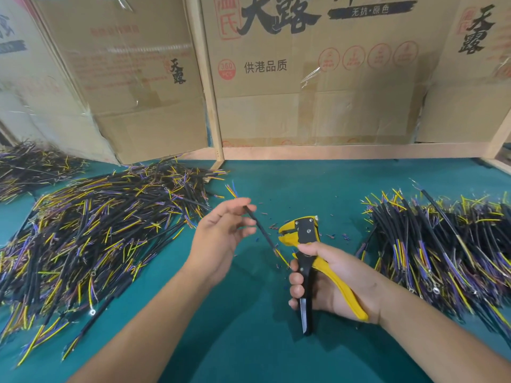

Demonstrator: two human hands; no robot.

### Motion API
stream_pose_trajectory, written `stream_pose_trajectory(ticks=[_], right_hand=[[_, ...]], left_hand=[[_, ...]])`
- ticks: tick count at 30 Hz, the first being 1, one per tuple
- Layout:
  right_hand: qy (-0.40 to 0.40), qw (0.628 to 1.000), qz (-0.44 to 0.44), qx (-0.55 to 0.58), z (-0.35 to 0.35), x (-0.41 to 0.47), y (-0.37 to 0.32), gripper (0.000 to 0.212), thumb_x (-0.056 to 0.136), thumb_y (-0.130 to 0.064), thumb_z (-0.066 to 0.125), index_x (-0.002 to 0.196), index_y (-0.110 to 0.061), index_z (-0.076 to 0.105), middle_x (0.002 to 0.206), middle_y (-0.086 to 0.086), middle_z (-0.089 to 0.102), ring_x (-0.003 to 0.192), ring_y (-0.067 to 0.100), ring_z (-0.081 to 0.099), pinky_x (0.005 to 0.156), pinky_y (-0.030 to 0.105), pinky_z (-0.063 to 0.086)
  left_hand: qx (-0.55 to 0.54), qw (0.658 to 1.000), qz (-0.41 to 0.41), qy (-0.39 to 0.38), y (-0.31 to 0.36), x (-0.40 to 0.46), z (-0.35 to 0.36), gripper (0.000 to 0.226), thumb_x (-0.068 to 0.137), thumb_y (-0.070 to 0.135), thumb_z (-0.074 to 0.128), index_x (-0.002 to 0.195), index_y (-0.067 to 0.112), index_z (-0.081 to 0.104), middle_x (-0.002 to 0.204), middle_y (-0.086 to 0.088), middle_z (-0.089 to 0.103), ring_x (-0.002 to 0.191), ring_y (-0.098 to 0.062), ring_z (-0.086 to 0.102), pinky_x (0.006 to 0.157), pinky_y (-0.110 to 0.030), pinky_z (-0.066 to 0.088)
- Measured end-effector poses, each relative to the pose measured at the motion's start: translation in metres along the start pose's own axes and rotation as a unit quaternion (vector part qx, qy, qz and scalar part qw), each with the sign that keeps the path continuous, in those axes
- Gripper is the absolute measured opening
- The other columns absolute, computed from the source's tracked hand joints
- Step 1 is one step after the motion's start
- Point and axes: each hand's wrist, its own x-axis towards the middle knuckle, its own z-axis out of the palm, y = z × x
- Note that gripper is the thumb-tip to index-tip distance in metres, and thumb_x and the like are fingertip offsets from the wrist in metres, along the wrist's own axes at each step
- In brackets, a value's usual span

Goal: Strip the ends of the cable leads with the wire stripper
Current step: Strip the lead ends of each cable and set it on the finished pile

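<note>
My left hand (221, 233) holds a short black cable (261, 230) between thumb and fingertips, slanted over the green table. Its yellow and blue leads fan out at the far end and thin leads show at the near end, close to the stripper. My right hand (334, 280) grips the handles of a yellow and black wire stripper (302, 233), jaws pointing left toward the cable's near end. The jaws stand a little apart from the cable.
A large pile of black cables (91, 230) with yellow and purple leads lies on the left, and another pile (442, 244) on the right. Small bits of stripped insulation (272, 226) dot the green table (304, 183). Cardboard boxes (304, 78) wall off the back.
</note>
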Motion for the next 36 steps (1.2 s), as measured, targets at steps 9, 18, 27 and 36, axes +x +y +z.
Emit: stream_pose_trajectory(ticks=[9, 18, 27, 36], right_hand=[[-0.038, 0.999, 0.012, 0.015, -0.018, 0.013, 0.004, 0.035, 0.077, -0.036, 0.081, 0.082, -0.005, 0.066, 0.076, 0.013, 0.053, 0.065, 0.031, 0.054, 0.078, 0.048, 0.054], [-0.067, 0.997, 0.016, 0.036, -0.029, 0.021, 0.007, 0.035, 0.083, -0.036, 0.078, 0.084, -0.003, 0.068, 0.077, 0.014, 0.054, 0.068, 0.032, 0.055, 0.082, 0.051, 0.051], [-0.081, 0.996, 0.018, 0.044, -0.033, 0.024, 0.007, 0.036, 0.087, -0.038, 0.074, 0.088, -0.002, 0.068, 0.079, 0.015, 0.055, 0.070, 0.032, 0.056, 0.086, 0.052, 0.050], [-0.090, 0.995, 0.022, 0.041, -0.037, 0.028, 0.007, 0.036, 0.090, -0.039, 0.070, 0.091, -0.003, 0.067, 0.080, 0.014, 0.055, 0.072, 0.032, 0.055, 0.086, 0.053, 0.049]], left_hand=[[0.555, 0.818, 0.115, 0.098, 0.001, 0.006, -0.024, 0.027, 0.091, 0.033, 0.068, 0.069, 0.029, 0.052, 0.055, 0.010, 0.053, 0.056, -0.015, 0.051, 0.053, -0.032, 0.040], [0.204, 0.978, 0.011, 0.040, 0.003, 0.006, -0.014, 0.011, 0.095, 0.012, 0.060, 0.090, 0.016, 0.069, 0.066, -0.008, 0.055, 0.050, -0.019, 0.046, 0.057, -0.035, 0.044], [0.125, 0.991, 0.035, -0.037, 0.018, -0.008, 0.000, 0.028, 0.102, 0.015, 0.053, 0.082, 0.027, 0.069, 0.075, -0.001, 0.060, 0.048, -0.014, 0.047, 0.041, -0.023, 0.038], [0.124, 0.988, 0.043, -0.083, 0.023, -0.013, 0.003, 0.009, 0.103, 0.014, 0.052, 0.110, 0.020, 0.053, 0.078, -0.002, 0.065, 0.042, -0.014, 0.043, 0.040, -0.018, 0.030]])
